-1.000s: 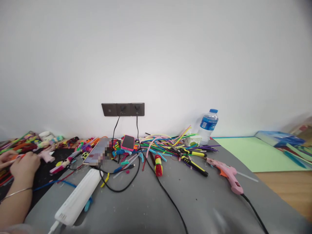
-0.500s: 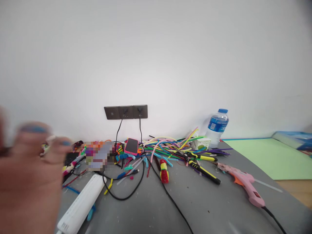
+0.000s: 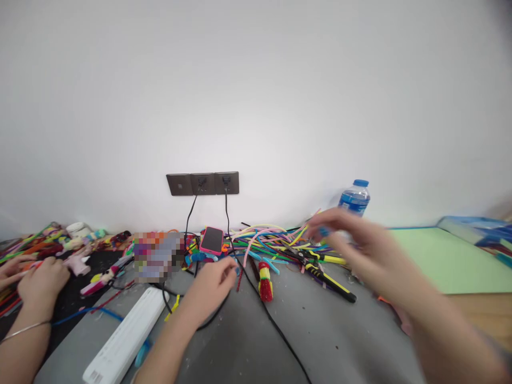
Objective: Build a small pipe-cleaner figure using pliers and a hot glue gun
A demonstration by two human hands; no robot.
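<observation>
A: Checking quick, what's changed vs a sec ago?
B: Grey table [image 3: 320, 330] same, but both hands now down over it. R hand [image 3: 352, 240] is out over the pipe-cleaner pile [image 3: 272, 237], just in front of the water bottle [image 3: 355, 198]; blurred, fingers spread, nothing in it.
A: L hand [image 3: 212, 285]?
B: Was up by the cam; now palm-down, fingertips by the black cable [image 3: 280, 333] & a blue pipe-cleaner bit [image 3: 237, 270]. Curled, can't tell if gripping. So work's at the pile, nothing lifted yet.
</observation>
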